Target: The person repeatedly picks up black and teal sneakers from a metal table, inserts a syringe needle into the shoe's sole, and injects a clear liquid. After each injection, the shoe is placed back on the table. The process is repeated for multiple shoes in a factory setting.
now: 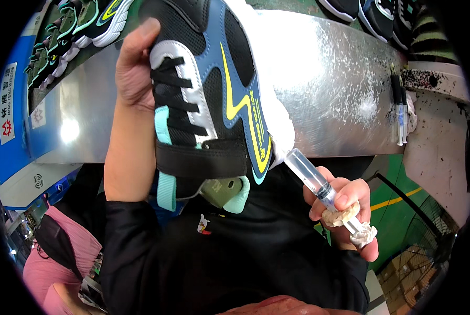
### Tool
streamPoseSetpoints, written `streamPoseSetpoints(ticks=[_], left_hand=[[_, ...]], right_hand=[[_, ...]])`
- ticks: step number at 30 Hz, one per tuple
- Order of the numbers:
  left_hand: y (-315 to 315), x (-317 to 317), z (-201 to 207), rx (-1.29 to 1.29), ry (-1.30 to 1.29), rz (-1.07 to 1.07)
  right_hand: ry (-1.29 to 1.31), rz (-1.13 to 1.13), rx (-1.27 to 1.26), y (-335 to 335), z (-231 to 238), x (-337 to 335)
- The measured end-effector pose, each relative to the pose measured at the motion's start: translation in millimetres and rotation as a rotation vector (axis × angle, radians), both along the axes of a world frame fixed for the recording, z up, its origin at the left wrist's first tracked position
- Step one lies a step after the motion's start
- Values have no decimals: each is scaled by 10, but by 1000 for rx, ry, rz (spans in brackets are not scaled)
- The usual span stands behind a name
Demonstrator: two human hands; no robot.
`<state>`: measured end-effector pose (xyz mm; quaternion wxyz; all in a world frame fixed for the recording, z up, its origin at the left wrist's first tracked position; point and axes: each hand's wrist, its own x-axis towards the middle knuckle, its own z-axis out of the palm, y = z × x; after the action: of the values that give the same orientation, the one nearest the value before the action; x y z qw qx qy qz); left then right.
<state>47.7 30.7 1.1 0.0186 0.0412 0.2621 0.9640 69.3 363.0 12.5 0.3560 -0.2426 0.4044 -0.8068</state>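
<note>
My left hand point(134, 71) grips a sneaker point(185, 39) at the toe end and holds it up over the near edge of the metal worktop. The sneaker has black mesh, blue and yellow side trim, black laces, a black strap, mint pull tabs and a white sole. In my right hand point(354, 195) is a clear plastic syringe point(302, 167), its plunger end wrapped in lumpy whitish material. The syringe's front end meets the white sole near the heel. Whether its tip touches the sole or enters a gap is hidden.
A curved, shiny metal worktop point(324, 68) spans the scene. Several similar sneakers point(80, 31) line its far left, and dark shoes point(379, 18) stand at far right. Slim syringes point(400, 113) lie by the right edge. A black fan point(416, 252) stands below right; a person in pink point(67, 247) is at left.
</note>
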Motion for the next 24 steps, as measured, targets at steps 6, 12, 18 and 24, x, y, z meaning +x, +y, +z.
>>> streamPoseSetpoints(ticks=[6, 12, 18, 24], left_hand=[[-259, 9, -245, -4, -160, -98], [-440, 110, -590, -446, -82, 374], [-549, 176, -706, -778, -20, 624], [-755, 539, -428, -466, -549, 406]], right_hand=[[8, -67, -197, 51, -207, 115], [-12, -89, -189, 92, -255, 169], [-13, -75, -176, 173, -325, 179], [-10, -55, -181, 169, -406, 168]])
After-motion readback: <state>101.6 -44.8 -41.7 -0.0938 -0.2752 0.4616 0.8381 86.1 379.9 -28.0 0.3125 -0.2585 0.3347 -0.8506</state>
